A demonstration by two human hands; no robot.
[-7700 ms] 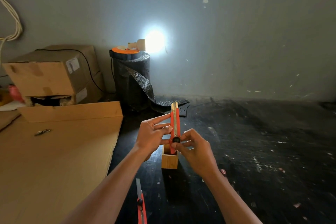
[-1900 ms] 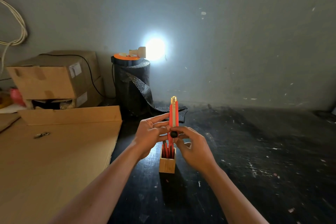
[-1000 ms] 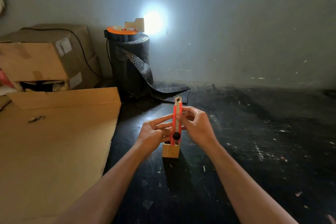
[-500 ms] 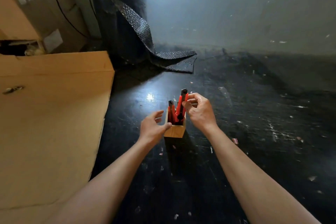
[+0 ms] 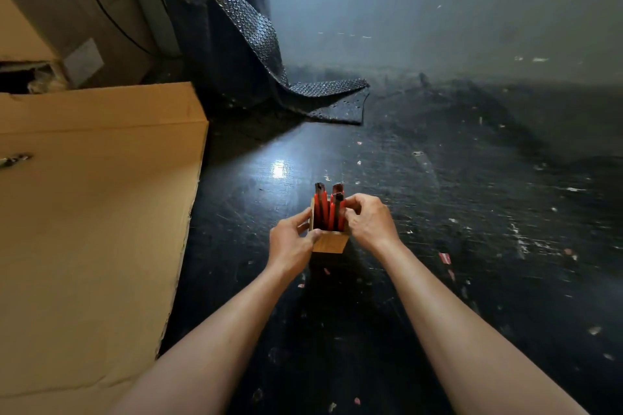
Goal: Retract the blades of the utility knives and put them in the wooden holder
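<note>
Both hands close in on the wooden holder (image 5: 328,241) near the middle of the dark desk (image 5: 438,229). At the holder's 9 o'clock side, the left hand (image 5: 290,244) has its grip clasped on the box, thumb pressed to the near left corner and a finger laid along the left wall. At the 3 o'clock side, the right hand (image 5: 369,219) pinches its fingertips on the rightmost of the utility knives (image 5: 328,209), near its black top end.

Square and plain in pale wood, the holder is open at the top. Several red-bodied knives stand upright in it, black tips poking above the rim at 12 o'clock; whether any blade shows I cannot tell.

Glossy black, the desk surface is scratched and flecked with pale specks and small scraps, with a bright glare spot beyond the holder. A flat sheet of brown cardboard (image 5: 94,229) lies at 9 o'clock, its straight right edge well apart from the left hand. A roll of black bubble-textured sheet (image 5: 242,44) stands at 11 o'clock, its loose end trailing onto the desk. From 1 to 4 o'clock the surface lies bare of large things.
</note>
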